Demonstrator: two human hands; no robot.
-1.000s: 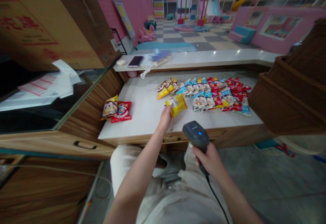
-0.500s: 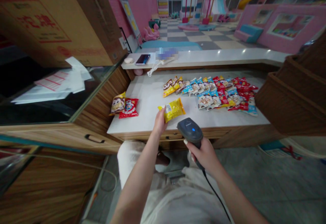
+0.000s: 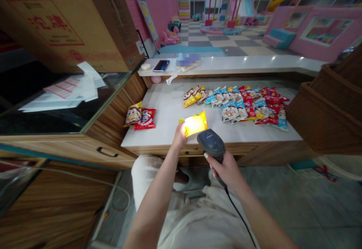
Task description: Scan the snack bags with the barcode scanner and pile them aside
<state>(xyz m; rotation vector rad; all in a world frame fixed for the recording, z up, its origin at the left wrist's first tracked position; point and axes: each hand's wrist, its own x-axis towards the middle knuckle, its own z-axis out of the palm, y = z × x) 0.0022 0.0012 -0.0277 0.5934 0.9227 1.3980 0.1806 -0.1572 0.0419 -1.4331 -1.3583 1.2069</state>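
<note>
My left hand [image 3: 179,139] pinches a yellow snack packet [image 3: 194,123] by its left end, holding it just above the front of the white counter [image 3: 166,109]. The packet glows brightly, lit from the scanner. My right hand [image 3: 226,169] is wrapped round the handle of a dark barcode scanner [image 3: 211,144], whose head points at the packet from close by on the right. A black cable runs from the scanner down past my lap.
Rows of yellow, blue and red snack packets [image 3: 240,103] lie on the counter's far right. Two packets [image 3: 140,117] sit apart at the left. A cardboard box [image 3: 70,26] and papers [image 3: 68,90] are on the glass case, a phone [image 3: 161,65] on the ledge, wicker baskets [image 3: 328,109] at right.
My left hand drew the yellow packet nearer to the counter's front and turned it toward the scanner. The scanner rose closer to it, and the packet is now lit up.
</note>
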